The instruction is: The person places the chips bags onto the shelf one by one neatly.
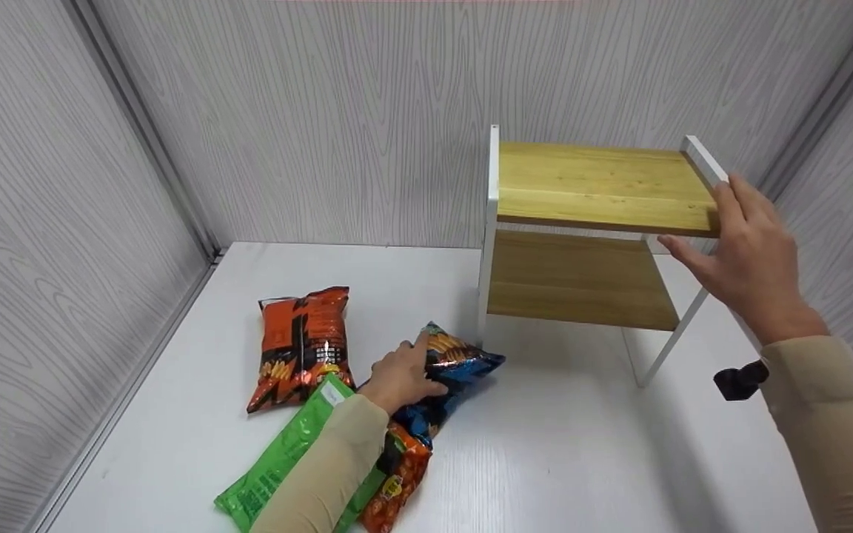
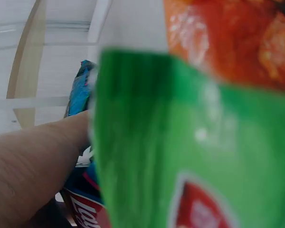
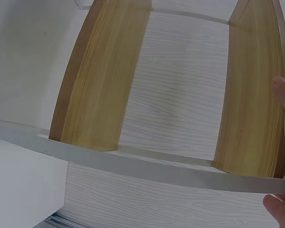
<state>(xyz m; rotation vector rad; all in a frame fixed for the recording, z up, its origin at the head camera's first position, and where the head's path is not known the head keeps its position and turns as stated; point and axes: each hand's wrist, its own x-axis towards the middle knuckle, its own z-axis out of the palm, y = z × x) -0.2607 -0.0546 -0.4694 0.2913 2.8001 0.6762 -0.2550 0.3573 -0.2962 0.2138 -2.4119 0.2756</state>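
My left hand lies over a blue Lay's chip bag, gripping it with fingers and thumb spread across it. In the left wrist view, a digit touches the blue bag, part of which hides behind a blurred green bag. My right hand holds the front right corner of a two-tier rack with wooden shelves and a white frame. Its thumb sits below the top shelf and its fingers over the side rail. In the right wrist view, fingertips show at the shelf's edge.
An orange chip bag lies at the left of the white table. The green bag lies partly under my left forearm, beside a smaller orange-red snack bag. Wood-grain panels enclose the back and sides.
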